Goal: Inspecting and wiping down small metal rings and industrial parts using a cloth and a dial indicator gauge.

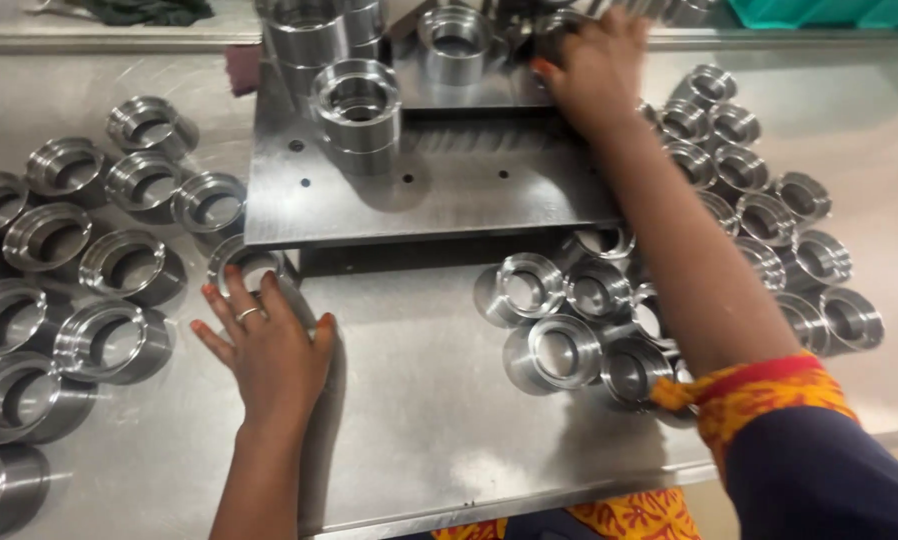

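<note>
My left hand [264,350] lies flat on the steel table [419,420], fingers spread, a ring on one finger. Its fingertips touch a machined metal ring [244,262] beside the raised steel plate [429,190]. My right hand [594,65] reaches far forward over the plate's back right corner, fingers curled around a metal part that is mostly hidden. A stack of two metal rings [357,115] stands on the plate, and another ring [454,42] sits behind it.
Several metal rings [79,270] lie in rows at the left. More rings [569,320] cluster under my right arm, and others [769,200] spread to the right. Taller metal cylinders [309,35] stand at the back. The table's front edge [489,505] is near me.
</note>
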